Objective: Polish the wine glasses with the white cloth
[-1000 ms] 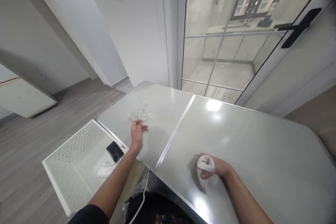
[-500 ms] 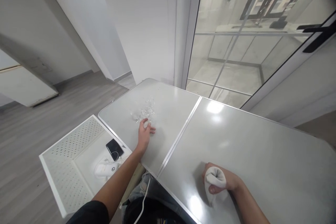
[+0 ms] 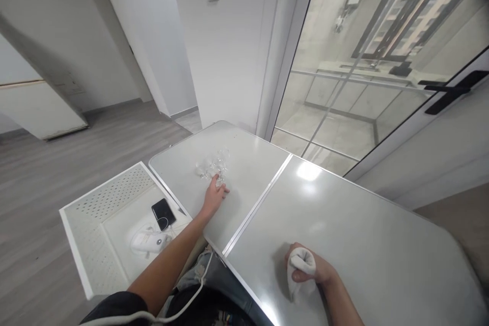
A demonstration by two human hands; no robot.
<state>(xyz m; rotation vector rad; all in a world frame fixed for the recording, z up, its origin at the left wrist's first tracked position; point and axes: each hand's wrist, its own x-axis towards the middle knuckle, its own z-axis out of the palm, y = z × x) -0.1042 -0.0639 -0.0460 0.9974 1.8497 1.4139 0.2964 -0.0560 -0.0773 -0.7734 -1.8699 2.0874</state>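
1. From here I see the person's right hand (image 3: 320,269) wrapped around a rolled white cloth (image 3: 295,285), low over the grey table (image 3: 367,214).
2. The left hand (image 3: 214,198) reaches to the near edge of some clear, glassy pieces (image 3: 211,164); whether it grips one, I can't tell.
3. Beside the table, a white perforated tray (image 3: 110,194) holds a black phone (image 3: 163,214) and a white object (image 3: 147,241).
4. Beyond stands a glass-paned door (image 3: 328,97) with a black handle (image 3: 454,90).
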